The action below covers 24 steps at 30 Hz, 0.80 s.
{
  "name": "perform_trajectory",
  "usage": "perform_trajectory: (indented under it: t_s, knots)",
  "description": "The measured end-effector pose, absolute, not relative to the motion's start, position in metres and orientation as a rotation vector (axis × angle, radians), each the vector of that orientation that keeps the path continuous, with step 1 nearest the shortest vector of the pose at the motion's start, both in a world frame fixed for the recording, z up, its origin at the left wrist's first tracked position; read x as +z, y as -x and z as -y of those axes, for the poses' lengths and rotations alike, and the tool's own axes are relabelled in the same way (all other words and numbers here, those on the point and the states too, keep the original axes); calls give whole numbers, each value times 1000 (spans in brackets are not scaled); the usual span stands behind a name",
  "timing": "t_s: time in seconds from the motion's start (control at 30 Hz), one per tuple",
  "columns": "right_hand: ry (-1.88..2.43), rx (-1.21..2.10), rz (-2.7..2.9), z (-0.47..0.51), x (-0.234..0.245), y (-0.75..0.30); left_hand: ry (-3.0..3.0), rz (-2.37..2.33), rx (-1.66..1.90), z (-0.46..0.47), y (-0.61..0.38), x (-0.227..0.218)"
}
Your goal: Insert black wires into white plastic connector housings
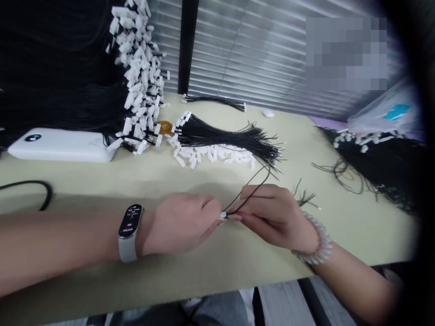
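From here I see black wires (pixel 224 136) ending in white plugs (pixel 210 154), a white power bank (pixel 57 145) on a pale cream table (pixel 356 226), and silver blinds (pixel 258 54) striped horizontally.

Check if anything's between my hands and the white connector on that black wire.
Nothing visible stands in the way. The left hand is at the white connector, and the right hand pinches the black wire right beside it, with no other object between them.

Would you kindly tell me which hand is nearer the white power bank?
Left hand: nearer, front-right of the white power bank. Right hand: farther off to that side.
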State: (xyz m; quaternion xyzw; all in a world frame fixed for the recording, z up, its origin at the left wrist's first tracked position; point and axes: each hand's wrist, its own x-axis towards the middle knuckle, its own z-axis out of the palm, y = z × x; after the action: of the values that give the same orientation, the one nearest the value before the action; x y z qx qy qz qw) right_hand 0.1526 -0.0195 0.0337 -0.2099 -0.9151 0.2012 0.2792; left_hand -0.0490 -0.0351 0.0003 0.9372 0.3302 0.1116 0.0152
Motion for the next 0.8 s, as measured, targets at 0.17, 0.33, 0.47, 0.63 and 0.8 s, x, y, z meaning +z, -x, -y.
perform_trajectory:
  t_s: [0.17,0.33,0.47,0.63,0.8]
  knots:
    - [552,560,2433,21,28,-153,-2873,-1044,329,34,49,2]
    - [690,431,2357,15,21,-152,-2687,-1096,342,30,48,8]
    - [827,106,2123,5,27,-159,-2164,-1097,555,22,47,10]
    - [1050,-162,1850,-5,43,-184,-1478,-1081,769,8,47,4]
    - [1301,221,2364,-16,42,-199,-1269,-1058,895,0,47,-4]
